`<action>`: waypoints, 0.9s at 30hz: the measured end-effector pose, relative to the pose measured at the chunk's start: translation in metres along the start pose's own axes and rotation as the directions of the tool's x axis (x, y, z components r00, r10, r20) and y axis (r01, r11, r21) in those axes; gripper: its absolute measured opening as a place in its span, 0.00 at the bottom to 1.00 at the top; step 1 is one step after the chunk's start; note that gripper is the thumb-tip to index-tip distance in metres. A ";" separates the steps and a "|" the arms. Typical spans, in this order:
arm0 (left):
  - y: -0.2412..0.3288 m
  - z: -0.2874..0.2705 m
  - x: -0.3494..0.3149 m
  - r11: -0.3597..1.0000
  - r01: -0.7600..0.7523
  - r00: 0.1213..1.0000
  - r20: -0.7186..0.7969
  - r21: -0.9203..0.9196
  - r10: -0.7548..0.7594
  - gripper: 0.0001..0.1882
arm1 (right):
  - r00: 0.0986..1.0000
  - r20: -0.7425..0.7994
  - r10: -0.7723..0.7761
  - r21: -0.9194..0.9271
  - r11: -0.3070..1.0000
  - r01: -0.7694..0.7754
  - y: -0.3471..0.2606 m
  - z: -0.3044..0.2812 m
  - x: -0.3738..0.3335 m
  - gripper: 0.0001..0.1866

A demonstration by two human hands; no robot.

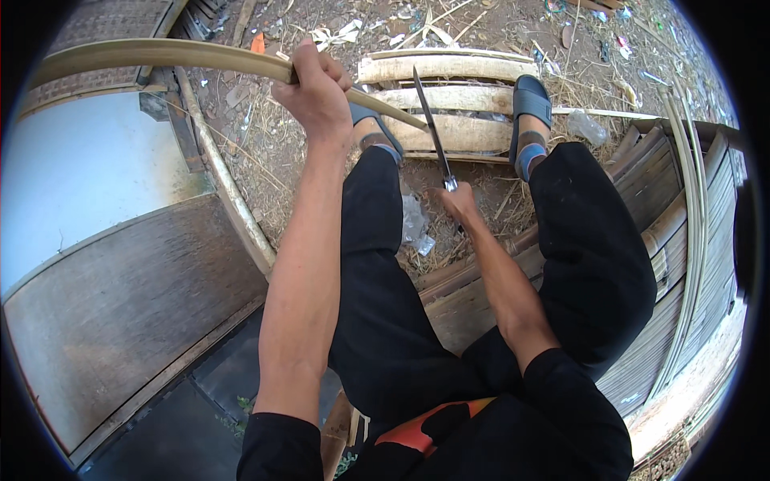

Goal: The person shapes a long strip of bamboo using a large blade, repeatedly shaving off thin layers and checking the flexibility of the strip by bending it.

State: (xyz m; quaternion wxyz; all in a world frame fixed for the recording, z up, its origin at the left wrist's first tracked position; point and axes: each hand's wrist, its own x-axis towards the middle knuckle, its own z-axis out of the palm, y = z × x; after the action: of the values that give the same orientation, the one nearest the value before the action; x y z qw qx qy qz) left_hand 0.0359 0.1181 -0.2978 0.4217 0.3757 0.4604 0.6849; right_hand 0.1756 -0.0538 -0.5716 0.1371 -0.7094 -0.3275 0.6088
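The left hand [317,100] is curled into a fist around a long, flat, pale-yellow bamboo strip [160,53], gripping it part-way along, apparently so that its long part can run off to the upper left while the shorter end slants down between the two sandals. The right hand [459,202] is wrapped around the handle of a long, narrow, dark metal knife [433,120], whose blade points up and away from the body, likely keeping the edge clear of the black-trousered legs [589,232] and close to the strip's lower end. Whether blade and strip touch, I cannot tell. Below them, broad cream-coloured slats [473,99] lie side by side on the littered brown ground [257,144]; a dark grey right sandal [532,104] stands at one end and a matching left sandal [377,120] at the other, probably to steady them. A crumpled clear plastic bag [415,224] lies nearer the body, apart from the strip
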 end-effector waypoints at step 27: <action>0.061 0.004 -0.118 0.993 -0.097 0.988 0.112 -0.069 0.105 0.22 | 0.996 0.089 -0.017 0.195 0.981 -0.001 -0.021 -0.093 -0.158 0.12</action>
State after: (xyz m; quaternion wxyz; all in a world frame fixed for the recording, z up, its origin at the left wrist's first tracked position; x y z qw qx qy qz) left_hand 0.0684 -0.0030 -0.2536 0.4242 0.4240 0.3935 0.6967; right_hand 0.2507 -0.1188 -0.4161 0.1935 -0.6632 -0.2749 0.6687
